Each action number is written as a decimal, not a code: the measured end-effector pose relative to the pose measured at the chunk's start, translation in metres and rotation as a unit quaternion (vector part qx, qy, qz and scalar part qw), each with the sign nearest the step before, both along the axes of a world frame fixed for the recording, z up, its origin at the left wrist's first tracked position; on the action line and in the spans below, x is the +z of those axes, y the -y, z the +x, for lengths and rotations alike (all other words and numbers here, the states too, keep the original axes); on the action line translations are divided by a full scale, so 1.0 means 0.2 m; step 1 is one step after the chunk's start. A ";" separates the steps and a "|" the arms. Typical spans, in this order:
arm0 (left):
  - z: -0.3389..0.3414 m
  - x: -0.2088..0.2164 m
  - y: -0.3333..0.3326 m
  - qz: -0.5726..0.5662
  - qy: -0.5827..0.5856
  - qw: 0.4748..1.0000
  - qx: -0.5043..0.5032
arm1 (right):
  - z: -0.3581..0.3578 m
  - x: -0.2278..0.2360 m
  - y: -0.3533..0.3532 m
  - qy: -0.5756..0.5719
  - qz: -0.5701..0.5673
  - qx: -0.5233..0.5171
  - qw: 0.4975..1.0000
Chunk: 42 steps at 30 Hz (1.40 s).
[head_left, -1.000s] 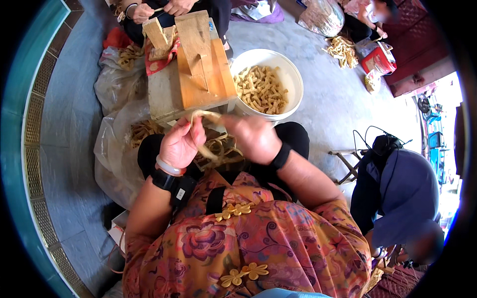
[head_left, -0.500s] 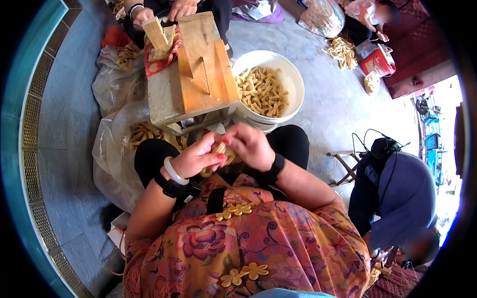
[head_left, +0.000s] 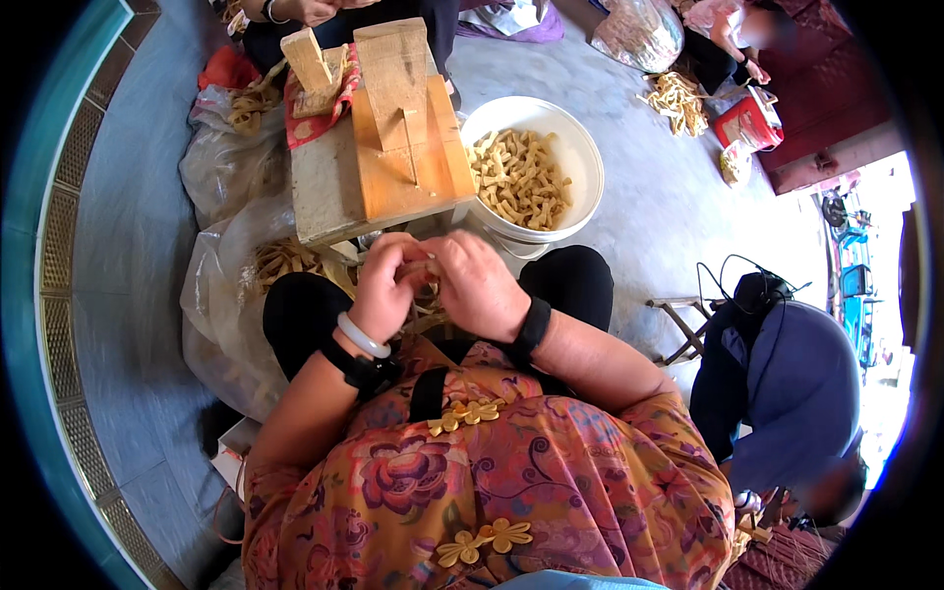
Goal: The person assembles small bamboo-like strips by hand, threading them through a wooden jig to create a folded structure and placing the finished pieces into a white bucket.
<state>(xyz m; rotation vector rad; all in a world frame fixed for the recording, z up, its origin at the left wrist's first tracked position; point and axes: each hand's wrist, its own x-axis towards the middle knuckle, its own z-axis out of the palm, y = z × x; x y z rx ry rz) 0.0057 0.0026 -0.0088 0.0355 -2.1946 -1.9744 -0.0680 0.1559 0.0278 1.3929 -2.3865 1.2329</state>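
Observation:
My left hand (head_left: pixel 382 295) and my right hand (head_left: pixel 479 288) meet above my lap, fingers bent and pressed together. Between them is a tan, pliable strip (head_left: pixel 425 278), mostly hidden by the fingers. More tan strip material (head_left: pixel 427 313) shows just below the hands; I cannot tell whether it is the same piece. Past my right hand stands a white bucket (head_left: pixel 587 197) holding many short, knotted tan pieces (head_left: pixel 521 182). Straight ahead is a low table (head_left: pixel 324 211) bearing an orange-brown board (head_left: pixel 442 162) with an upright wooden plank (head_left: pixel 391 74) and a thin peg (head_left: pixel 410 147).
Clear plastic bags (head_left: pixel 221 315) of loose strips (head_left: pixel 285 264) lean at my left. Across the table are another person's hands (head_left: pixel 313 10). At the right are a folding stool (head_left: pixel 678 320) and a seated person in blue (head_left: pixel 801 383). A red bucket (head_left: pixel 744 123) stands far right.
My hands have risen slightly and drawn closer together, the left turning so its fingers cover the strip. Across the table, the other person's hands have pulled back from the wooden block.

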 end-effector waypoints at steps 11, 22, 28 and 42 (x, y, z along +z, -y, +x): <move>0.00 0.00 -0.04 -0.038 -0.071 0.996 0.041 | 0.03 -0.04 -0.08 0.241 0.072 0.004 0.968; 0.01 0.10 0.00 -0.135 -0.023 0.987 0.081 | 0.01 0.12 -0.11 0.191 -0.036 0.091 0.977; -0.06 0.08 0.03 -0.050 -0.048 0.991 0.116 | 0.00 0.15 -0.07 0.110 0.047 0.116 0.986; -0.22 0.19 0.28 0.063 0.090 0.994 0.005 | -0.32 0.16 0.04 0.034 -0.031 0.018 0.999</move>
